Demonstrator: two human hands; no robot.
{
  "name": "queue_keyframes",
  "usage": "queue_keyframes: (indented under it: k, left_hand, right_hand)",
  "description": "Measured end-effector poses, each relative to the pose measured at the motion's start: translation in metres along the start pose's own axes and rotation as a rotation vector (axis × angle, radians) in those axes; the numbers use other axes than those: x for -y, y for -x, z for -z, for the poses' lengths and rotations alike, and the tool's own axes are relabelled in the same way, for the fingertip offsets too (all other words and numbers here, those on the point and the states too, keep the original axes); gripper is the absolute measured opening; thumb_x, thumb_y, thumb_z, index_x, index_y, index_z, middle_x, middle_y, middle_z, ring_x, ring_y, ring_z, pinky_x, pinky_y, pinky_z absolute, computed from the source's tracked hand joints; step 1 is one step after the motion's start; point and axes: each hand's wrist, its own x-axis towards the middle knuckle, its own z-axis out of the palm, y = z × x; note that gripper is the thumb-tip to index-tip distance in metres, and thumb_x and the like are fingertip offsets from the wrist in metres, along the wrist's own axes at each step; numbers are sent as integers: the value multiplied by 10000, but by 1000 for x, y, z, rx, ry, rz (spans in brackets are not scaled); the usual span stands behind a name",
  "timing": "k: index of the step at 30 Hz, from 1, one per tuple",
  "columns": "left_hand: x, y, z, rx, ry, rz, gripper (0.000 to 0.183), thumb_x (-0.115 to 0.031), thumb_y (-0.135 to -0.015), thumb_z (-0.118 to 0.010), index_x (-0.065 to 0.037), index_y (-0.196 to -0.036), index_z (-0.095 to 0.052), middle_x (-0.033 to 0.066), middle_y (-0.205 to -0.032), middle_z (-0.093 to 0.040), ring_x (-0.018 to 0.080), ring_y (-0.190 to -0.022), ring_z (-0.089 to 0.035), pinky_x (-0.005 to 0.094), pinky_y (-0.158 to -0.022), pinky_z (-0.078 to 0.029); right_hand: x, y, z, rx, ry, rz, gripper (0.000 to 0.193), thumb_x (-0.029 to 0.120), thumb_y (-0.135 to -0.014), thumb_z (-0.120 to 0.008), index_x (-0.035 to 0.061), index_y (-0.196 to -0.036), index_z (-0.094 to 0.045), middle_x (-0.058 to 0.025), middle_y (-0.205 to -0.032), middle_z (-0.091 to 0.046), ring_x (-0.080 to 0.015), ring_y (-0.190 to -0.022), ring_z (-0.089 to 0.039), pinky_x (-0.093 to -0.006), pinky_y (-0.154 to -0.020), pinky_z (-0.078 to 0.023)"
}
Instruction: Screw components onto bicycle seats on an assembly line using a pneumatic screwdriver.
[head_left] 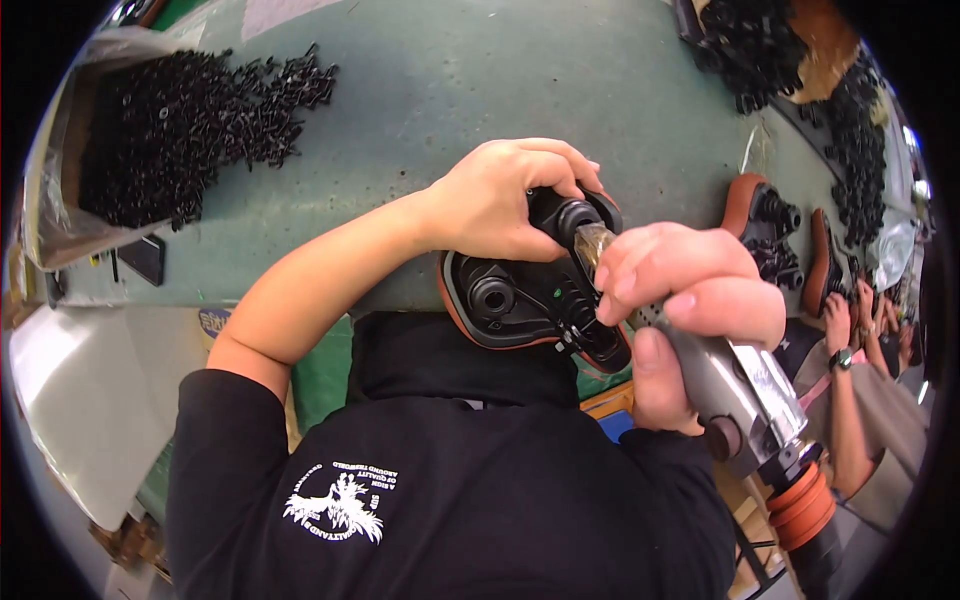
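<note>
A black plastic housing with a red-brown rim rests at the near edge of the green table, partly over my lap. It has round black hubs and a ribbed section. My left hand curls over its far side, fingers and thumb gripping a round-ended black part of it. My right hand is wrapped round a silver power screwdriver with an orange collar at its rear. The driver's front, wrapped in clear film or tape, points at the round hub beside my left fingertips. Its very tip is hidden.
Many small black screws spill from a plastic-lined box at the left, with a dark flat object nearby. Similar red-brown-rimmed housings lie at the right. Black parts are heaped far right. Another person's hand is at the right.
</note>
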Motion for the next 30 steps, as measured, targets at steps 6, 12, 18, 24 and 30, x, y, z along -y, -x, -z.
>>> queue_keyframes:
  k: [6, 12, 18, 24, 30]
  left_hand:
    - [2, 1, -2, -31, -3, 48, 355, -66, -642, -864, -19, -930, -663, 135, -1222, -735, 327, -1187, -702, 416, -986, -583]
    - [-3, -5, -4, -4, -7, 28, 339, -100, -654, -837, -18, -920, -643, 120, -1186, -731, 328, -1100, -709, 407, -925, -583]
    - [-7, -7, 7, -8, -71, -54, 405, -72, -664, -800, -47, -1059, -714, 142, -1243, -721, 341, -1145, -699, 423, -990, -567]
    - [9, -34, 144, -545, -248, 128, 318, -46, -765, -831, -16, -1073, -756, 83, -1184, -732, 194, -1094, -683, 322, -956, -550]
    - [43, -23, 290, -1045, -670, 102, 448, -303, -916, -855, 19, -1201, -730, 103, -1115, -741, 181, -952, -700, 313, -882, -559]
  right_hand:
    - [-21, -13, -9, -143, -68, -48, 207, 15, -896, -624, 74, -1028, -477, -141, -874, -623, -245, -704, -614, -449, -745, -545]
    - [-9, -7, -15, -227, -9, -124, 289, 56, -888, -641, 65, -1145, -509, -265, -1141, -643, -226, -724, -623, -436, -767, -549]
    - [16, 19, 25, -342, -139, 104, 389, 94, -906, -573, 65, -1291, -529, -300, -1455, -523, -207, -736, -641, -431, -767, -537]
    - [25, 97, 86, -1139, -56, -375, 220, -24, -911, -586, -10, -1130, -576, -271, -1249, -642, -232, -678, -673, -399, -662, -581]
    - [-3, 158, 114, -1279, 14, -660, 118, 42, -930, -658, 46, -1046, -637, -76, -856, -651, -182, -612, -659, -371, -551, -563]
